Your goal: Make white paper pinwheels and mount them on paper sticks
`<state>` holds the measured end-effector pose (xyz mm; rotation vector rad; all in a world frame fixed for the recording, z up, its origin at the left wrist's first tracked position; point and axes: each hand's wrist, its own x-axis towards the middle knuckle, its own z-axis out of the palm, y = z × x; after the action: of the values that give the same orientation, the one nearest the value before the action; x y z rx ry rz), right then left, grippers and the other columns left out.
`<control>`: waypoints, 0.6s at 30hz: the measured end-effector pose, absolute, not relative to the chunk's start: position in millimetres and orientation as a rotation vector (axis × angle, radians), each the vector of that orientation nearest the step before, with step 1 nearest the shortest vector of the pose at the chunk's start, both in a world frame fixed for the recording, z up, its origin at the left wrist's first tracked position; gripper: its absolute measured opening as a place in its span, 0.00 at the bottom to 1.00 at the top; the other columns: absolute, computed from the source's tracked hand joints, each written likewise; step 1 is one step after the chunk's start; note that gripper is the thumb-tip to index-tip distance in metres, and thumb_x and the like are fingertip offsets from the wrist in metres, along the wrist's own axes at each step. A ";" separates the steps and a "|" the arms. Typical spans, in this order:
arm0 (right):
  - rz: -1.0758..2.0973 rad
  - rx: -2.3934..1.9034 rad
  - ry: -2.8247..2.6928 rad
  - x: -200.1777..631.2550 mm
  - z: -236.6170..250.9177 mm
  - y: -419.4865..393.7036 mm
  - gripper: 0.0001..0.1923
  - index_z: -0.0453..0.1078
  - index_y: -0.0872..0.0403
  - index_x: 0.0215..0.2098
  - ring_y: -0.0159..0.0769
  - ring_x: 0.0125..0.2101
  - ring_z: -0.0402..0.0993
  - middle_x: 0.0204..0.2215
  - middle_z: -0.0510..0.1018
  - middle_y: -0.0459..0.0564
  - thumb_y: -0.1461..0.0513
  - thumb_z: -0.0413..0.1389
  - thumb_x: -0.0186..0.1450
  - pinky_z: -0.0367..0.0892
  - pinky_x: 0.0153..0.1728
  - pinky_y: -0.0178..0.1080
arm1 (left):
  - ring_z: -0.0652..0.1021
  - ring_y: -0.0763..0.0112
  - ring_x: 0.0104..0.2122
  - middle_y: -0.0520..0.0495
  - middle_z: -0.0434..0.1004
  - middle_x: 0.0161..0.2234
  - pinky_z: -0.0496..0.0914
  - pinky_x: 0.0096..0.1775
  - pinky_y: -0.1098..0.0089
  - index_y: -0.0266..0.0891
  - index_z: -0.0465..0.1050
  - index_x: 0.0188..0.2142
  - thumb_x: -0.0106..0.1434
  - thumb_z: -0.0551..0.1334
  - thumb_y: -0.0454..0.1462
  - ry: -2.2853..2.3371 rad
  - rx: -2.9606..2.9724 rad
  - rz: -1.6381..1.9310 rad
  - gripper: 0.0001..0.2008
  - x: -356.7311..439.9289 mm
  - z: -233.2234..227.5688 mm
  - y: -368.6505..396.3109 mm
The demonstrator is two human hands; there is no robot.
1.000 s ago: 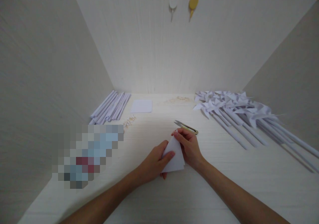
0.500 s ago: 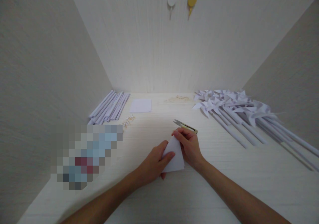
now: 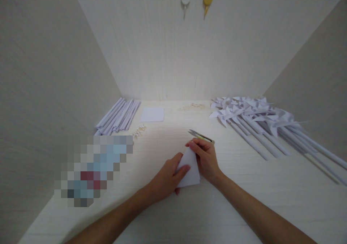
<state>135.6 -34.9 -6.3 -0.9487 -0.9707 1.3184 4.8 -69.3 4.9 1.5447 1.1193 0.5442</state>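
A folded sheet of white paper (image 3: 189, 173) is held between both hands above the middle of the table. My left hand (image 3: 170, 175) grips it from the left, thumb on top and fingers beneath. At the paper's upper tip, my right hand (image 3: 204, 153) pinches the corner between thumb and fingers. Just beyond my right hand lie thread snips (image 3: 201, 135) with pale handles, blades pointing left. The paper's underside is hidden.
Rolled paper sticks (image 3: 119, 117) lie at the back left beside a stack of square paper (image 3: 152, 114). Small pale pieces (image 3: 139, 131) sit nearby. Paper pinwheels (image 3: 249, 114) on sticks fill the right. A blurred patch (image 3: 100, 171) covers something at left. Walls enclose the table.
Both hands keep their hold on the folded paper almost unchanged. The right fingers shift very slightly at the tip, and the whole view has moved a little.
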 end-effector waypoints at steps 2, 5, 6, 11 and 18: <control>1.312 -0.962 -0.992 136.3 -6.7 -35.6 0.09 0.72 0.54 0.19 0.25 0.15 0.52 0.13 0.66 0.43 0.56 0.59 0.50 0.46 0.15 0.32 | 0.65 0.80 0.13 0.55 0.62 0.22 0.57 0.11 0.79 0.38 0.58 0.35 0.59 0.50 0.45 1.135 1.558 0.547 0.12 5.5 5.6 -69.6; 1.301 -0.966 -1.015 137.1 -6.2 -36.7 0.09 0.72 0.53 0.19 0.25 0.15 0.51 0.12 0.63 0.42 0.57 0.58 0.51 0.44 0.16 0.32 | 0.65 0.80 0.12 0.55 0.62 0.21 0.57 0.11 0.79 0.38 0.58 0.34 0.59 0.50 0.45 1.153 1.572 0.541 0.12 6.4 7.2 -70.6; 1.299 -0.965 -1.021 137.2 -5.8 -37.0 0.09 0.72 0.53 0.19 0.25 0.15 0.50 0.12 0.63 0.42 0.57 0.58 0.52 0.44 0.16 0.32 | 0.64 0.81 0.12 0.55 0.61 0.21 0.57 0.11 0.79 0.38 0.58 0.34 0.59 0.50 0.45 1.161 1.575 0.543 0.12 6.6 7.6 -70.9; 1.279 -0.966 -1.045 136.8 -3.1 -37.6 0.08 0.73 0.53 0.21 0.26 0.16 0.50 0.14 0.64 0.43 0.57 0.58 0.52 0.43 0.16 0.33 | 0.65 0.80 0.12 0.55 0.62 0.21 0.56 0.11 0.78 0.39 0.57 0.32 0.58 0.50 0.46 1.178 1.574 0.557 0.12 6.6 7.0 -71.5; 1.304 -0.937 -1.018 138.8 -3.3 -37.2 0.07 0.74 0.52 0.20 0.25 0.16 0.51 0.13 0.62 0.41 0.58 0.58 0.52 0.42 0.16 0.34 | 0.65 0.80 0.12 0.55 0.62 0.21 0.57 0.11 0.78 0.39 0.57 0.32 0.59 0.50 0.45 1.189 1.600 0.531 0.11 7.2 9.2 -71.9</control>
<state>138.8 -37.2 -3.3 -0.9370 -1.0180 1.3040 7.2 -71.9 9.2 1.6003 1.1887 0.5314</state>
